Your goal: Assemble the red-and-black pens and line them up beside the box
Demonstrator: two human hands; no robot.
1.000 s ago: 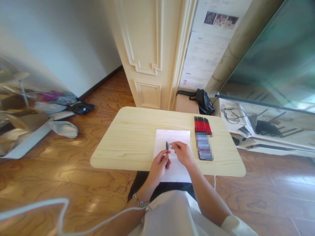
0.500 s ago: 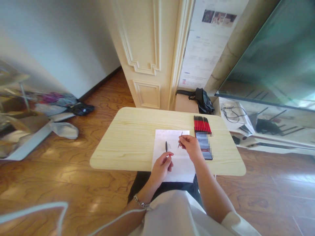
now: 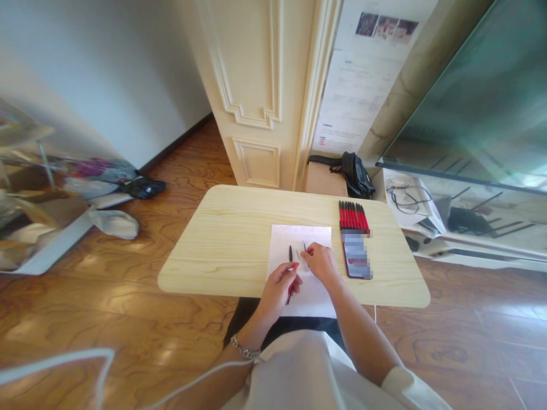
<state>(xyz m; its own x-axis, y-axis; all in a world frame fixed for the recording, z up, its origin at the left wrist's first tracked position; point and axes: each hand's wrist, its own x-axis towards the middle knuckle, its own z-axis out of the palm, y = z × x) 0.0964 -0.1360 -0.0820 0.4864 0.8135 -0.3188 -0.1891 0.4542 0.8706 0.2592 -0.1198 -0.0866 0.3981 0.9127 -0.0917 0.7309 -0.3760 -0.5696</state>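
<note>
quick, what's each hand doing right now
left hand: closed on the red pen barrel.
right hand: pinching the thin refill.

No readable text is showing anywhere. The tall white printed poster [image 3: 363,85], leaning against the wall beyond the pale wooden table [image 3: 231,239], is carrying lines of print and small photos, all too small and blurred to read. The flat dark object [image 3: 356,256] on the table is showing only a pixelated face.
</note>
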